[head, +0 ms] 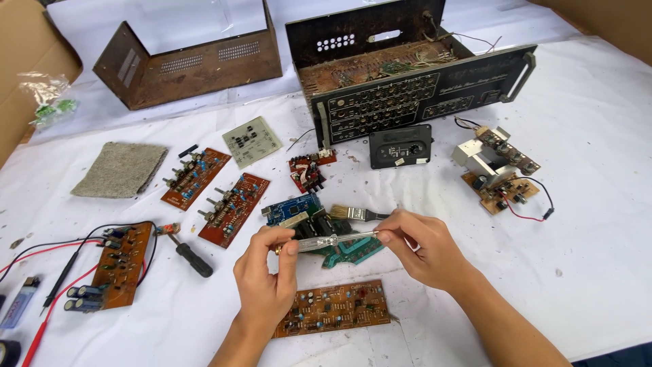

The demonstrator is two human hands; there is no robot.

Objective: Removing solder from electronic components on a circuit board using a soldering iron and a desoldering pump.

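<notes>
Both hands grasp the clear-handled screwdriver (324, 241): left hand (266, 272) fingers pinch the handle end, right hand (421, 245) fingers the shaft; steadying it level above the green circuit board (353, 253) seems wise.

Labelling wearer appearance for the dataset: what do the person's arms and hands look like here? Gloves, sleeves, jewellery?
Both are bare: the left hand and right hand wear no gloves, and no rings, watch or wristband show. Both forearms are uncovered up to the frame edge, with no sleeve in view. Fingernails are short and unpainted. No markings, tape or cables on either arm.
</notes>
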